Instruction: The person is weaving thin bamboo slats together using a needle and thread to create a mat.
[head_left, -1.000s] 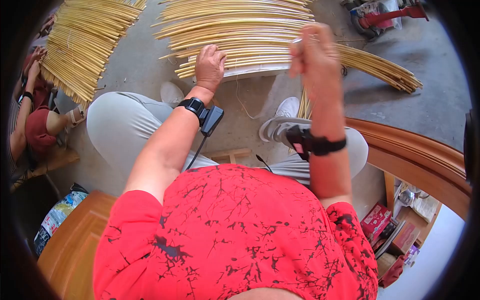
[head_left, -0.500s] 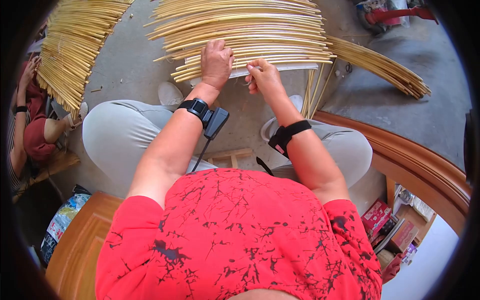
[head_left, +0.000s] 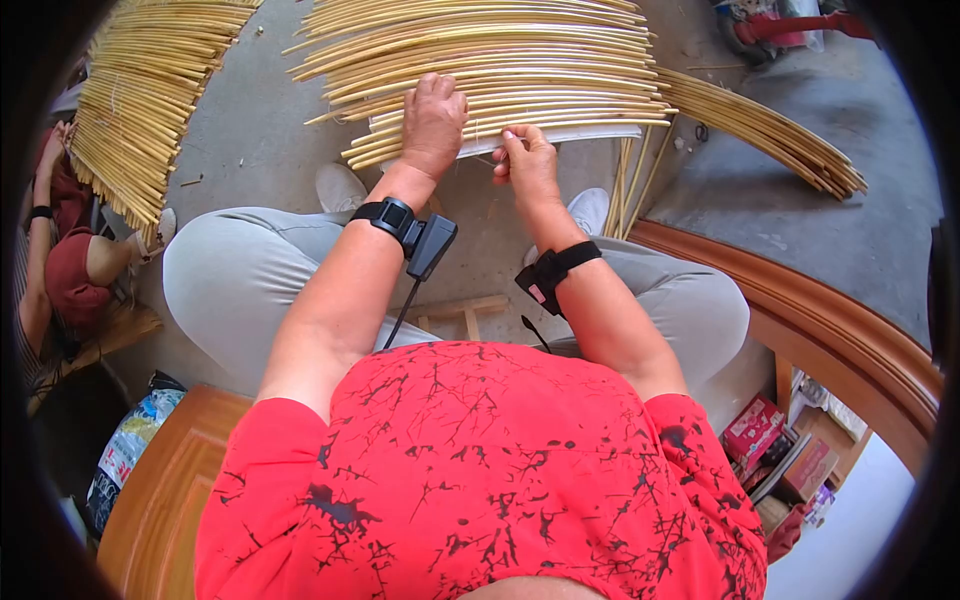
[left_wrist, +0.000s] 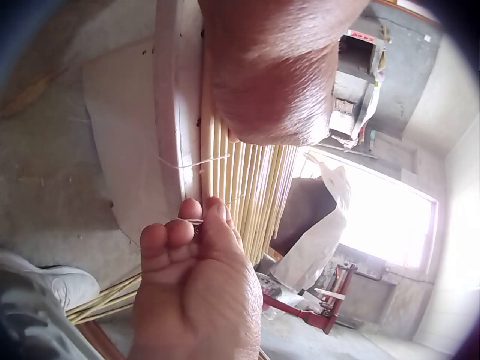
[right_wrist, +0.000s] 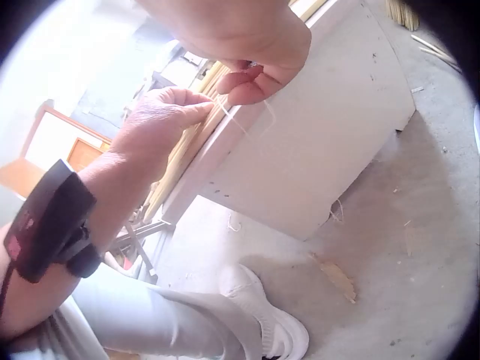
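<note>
Slender pale-yellow rods [head_left: 520, 75] lie side by side in a long mat, their near edge along a white board [left_wrist: 171, 97]. My left hand [head_left: 435, 125] rests on the near rods, its thumb and forefinger pinching a thin white string [right_wrist: 234, 120] at the edge. Just right of it, my right hand [head_left: 530, 170] has its fingers curled in. Seen from the left wrist, the right hand's thumb and fingertips [left_wrist: 216, 214] pinch the string beside the outermost rod. Another stretch of string loops over the board's edge.
More rods [head_left: 770, 135] extend out to the right, and a second rod mat [head_left: 140, 110] lies at left by another person's hand [head_left: 55, 145]. A curved wooden rail [head_left: 830, 310] runs along my right. Below the board are my white shoes [right_wrist: 262, 307].
My right hand, raised and blurred at the right a second ago, has come down and left beside my left hand at the mat's near edge. The left hand stays on the rods.
</note>
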